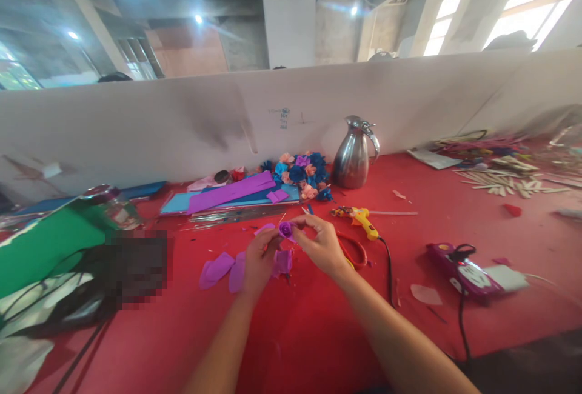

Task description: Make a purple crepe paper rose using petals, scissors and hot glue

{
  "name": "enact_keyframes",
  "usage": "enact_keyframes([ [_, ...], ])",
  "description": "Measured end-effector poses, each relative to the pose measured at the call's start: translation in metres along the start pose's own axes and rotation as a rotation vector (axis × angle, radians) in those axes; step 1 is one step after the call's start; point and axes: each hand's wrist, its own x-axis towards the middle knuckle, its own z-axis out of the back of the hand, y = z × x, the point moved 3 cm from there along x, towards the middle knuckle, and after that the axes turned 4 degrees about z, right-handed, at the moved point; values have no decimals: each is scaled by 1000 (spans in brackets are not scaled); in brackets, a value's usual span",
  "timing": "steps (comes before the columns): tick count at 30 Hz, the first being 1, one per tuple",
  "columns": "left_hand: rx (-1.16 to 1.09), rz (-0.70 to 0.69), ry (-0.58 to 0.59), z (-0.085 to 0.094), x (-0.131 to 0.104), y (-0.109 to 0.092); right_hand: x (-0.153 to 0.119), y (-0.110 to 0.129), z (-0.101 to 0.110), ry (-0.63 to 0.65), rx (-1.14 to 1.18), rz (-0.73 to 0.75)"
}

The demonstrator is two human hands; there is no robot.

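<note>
Centrally, as I view it from my remote post, the left hand (261,260) and the right hand (325,245), fingertips drawn nearly together, pinch a rolled purple flower (286,230) between them above the red table (309,333). I judge that uneven thumb pressure could crush its spiral or slacken the coil, and that a careless sweep of the left hand could scatter the loose purple petals (219,270) beside it. Farther out, snagging the black cord (389,270) could, I expect, drag the yellow glue gun (364,224) across the surface.
</note>
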Motion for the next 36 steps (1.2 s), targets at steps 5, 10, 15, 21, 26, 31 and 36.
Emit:
enact_keyframes([
  [5, 14, -1, -1, -1, -1, -3, 1, -2, -2, -6, 72, -63],
  [10, -1, 12, 33, -2, -1, -3, 1, -5, -4, 23, 118, -91],
  [15, 25, -11, 58, -2, -1, -6, 3, -11, -4, 10, 173, -139],
  [21, 34, -37, 61, -4, -1, -8, 3, -13, -4, -33, 214, -160],
  [26, 40, -64, 74, -4, 0, -3, 3, -12, -4, -9, 313, -201],
  [31, 50, -73, 75, -4, 0, -4, 3, -12, -2, -26, 387, -276],
  [36, 39, -67, 78, -5, 0, -7, 3, -12, -3, -36, 417, -282],
])
